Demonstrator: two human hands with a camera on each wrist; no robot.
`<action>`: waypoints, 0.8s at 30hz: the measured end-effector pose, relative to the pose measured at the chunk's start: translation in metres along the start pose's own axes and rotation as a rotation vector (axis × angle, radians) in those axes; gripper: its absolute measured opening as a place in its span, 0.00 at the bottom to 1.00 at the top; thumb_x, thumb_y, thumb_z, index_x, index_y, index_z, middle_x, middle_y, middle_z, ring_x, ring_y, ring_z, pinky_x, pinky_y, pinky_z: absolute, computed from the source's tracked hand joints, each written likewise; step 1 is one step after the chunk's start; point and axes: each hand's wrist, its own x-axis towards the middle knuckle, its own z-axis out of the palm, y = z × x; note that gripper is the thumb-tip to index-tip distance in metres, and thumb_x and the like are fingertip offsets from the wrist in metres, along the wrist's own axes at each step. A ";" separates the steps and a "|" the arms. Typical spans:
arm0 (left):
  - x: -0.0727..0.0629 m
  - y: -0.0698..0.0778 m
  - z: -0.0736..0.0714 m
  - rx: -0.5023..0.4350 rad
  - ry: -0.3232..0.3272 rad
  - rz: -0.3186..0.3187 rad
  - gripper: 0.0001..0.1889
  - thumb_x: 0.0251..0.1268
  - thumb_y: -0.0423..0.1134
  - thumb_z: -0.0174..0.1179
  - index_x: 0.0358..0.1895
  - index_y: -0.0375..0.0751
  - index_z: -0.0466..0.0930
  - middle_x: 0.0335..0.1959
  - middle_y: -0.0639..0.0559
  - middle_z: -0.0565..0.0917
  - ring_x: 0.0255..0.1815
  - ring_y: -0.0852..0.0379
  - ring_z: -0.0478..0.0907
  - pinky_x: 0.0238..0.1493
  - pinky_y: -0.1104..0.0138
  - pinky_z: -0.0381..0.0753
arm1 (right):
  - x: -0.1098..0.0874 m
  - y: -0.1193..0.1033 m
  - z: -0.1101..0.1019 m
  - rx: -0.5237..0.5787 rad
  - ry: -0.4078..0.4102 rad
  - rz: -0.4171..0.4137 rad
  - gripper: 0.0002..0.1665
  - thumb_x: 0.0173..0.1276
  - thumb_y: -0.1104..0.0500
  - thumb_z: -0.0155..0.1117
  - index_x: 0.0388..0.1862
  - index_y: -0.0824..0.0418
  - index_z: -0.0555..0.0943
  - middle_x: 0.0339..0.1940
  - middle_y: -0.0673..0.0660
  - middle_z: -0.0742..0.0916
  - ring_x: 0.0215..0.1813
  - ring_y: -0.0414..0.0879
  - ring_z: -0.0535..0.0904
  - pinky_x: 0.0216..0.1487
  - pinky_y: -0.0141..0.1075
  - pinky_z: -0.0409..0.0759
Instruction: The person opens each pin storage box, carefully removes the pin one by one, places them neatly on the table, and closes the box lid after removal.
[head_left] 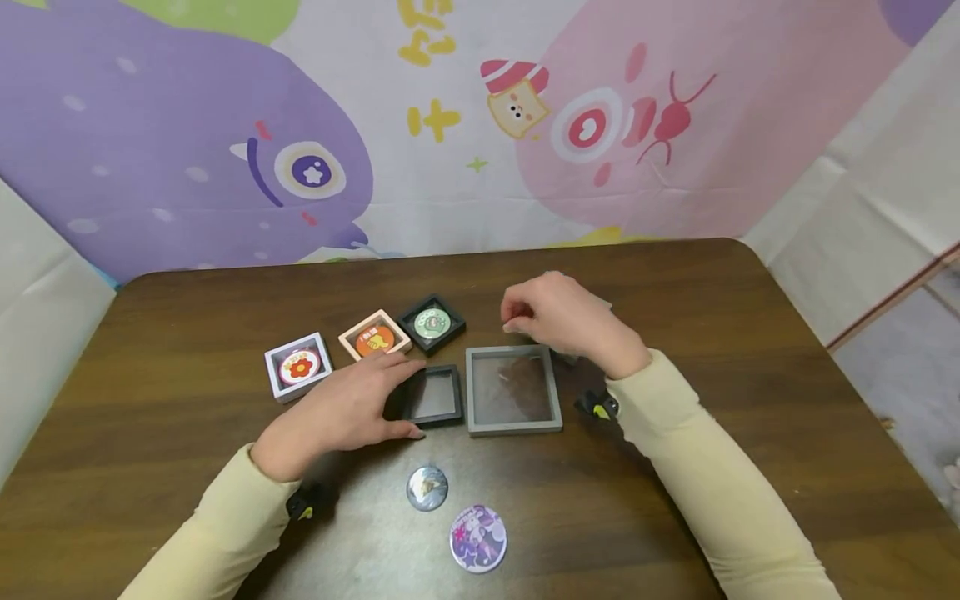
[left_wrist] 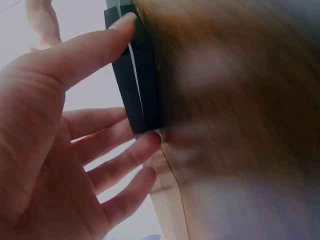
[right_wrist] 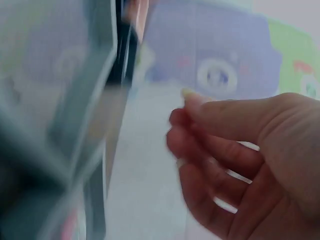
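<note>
My left hand (head_left: 348, 404) grips a small black square display frame (head_left: 438, 393) with a clear window, lying on the table. In the left wrist view the thumb presses one side of the black frame (left_wrist: 137, 75), and fingertips touch its far end. Right of it lies a larger grey square frame (head_left: 513, 392) with a clear window. Over that frame's back edge hovers my right hand (head_left: 566, 317), its fingers loosely curled and thumb near the index finger; nothing shows between them. Near the front lie a blue-grey round badge (head_left: 427, 488) and a purple round badge (head_left: 478, 539).
Three framed badges stand at the back left: a white frame (head_left: 298, 367), a cream frame (head_left: 375, 335) and a black frame with a green badge (head_left: 432, 323). Something pale (head_left: 604, 303) is mostly hidden behind my right hand. A printed cloth (head_left: 465, 200) hangs behind the wooden table (head_left: 712, 333).
</note>
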 end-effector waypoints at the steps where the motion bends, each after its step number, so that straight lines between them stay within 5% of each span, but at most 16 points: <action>1: 0.000 0.001 0.000 0.011 -0.007 -0.002 0.42 0.49 0.55 0.76 0.66 0.35 0.74 0.58 0.44 0.77 0.60 0.46 0.74 0.59 0.52 0.75 | -0.002 0.007 -0.003 -0.012 -0.001 0.044 0.01 0.69 0.58 0.69 0.36 0.54 0.84 0.32 0.47 0.85 0.30 0.42 0.77 0.36 0.39 0.77; 6: 0.001 0.005 -0.002 0.043 -0.034 -0.031 0.42 0.48 0.55 0.76 0.65 0.36 0.75 0.57 0.44 0.77 0.57 0.46 0.75 0.56 0.51 0.77 | -0.004 0.033 -0.001 -0.020 -0.067 0.161 0.06 0.68 0.57 0.70 0.40 0.57 0.86 0.34 0.50 0.86 0.31 0.44 0.78 0.37 0.40 0.78; 15: 0.002 0.008 -0.004 0.078 -0.047 -0.051 0.42 0.47 0.54 0.77 0.64 0.35 0.76 0.56 0.45 0.76 0.59 0.44 0.73 0.55 0.50 0.77 | 0.006 0.041 0.019 -0.077 -0.140 0.182 0.07 0.66 0.53 0.71 0.35 0.56 0.86 0.29 0.47 0.84 0.32 0.43 0.78 0.41 0.41 0.78; 24: 0.003 0.004 -0.002 0.069 -0.039 0.004 0.43 0.49 0.57 0.76 0.66 0.34 0.74 0.61 0.43 0.76 0.61 0.42 0.72 0.59 0.50 0.74 | -0.003 0.036 -0.001 -0.111 -0.036 0.131 0.03 0.63 0.63 0.65 0.32 0.56 0.84 0.25 0.47 0.81 0.29 0.43 0.73 0.37 0.39 0.74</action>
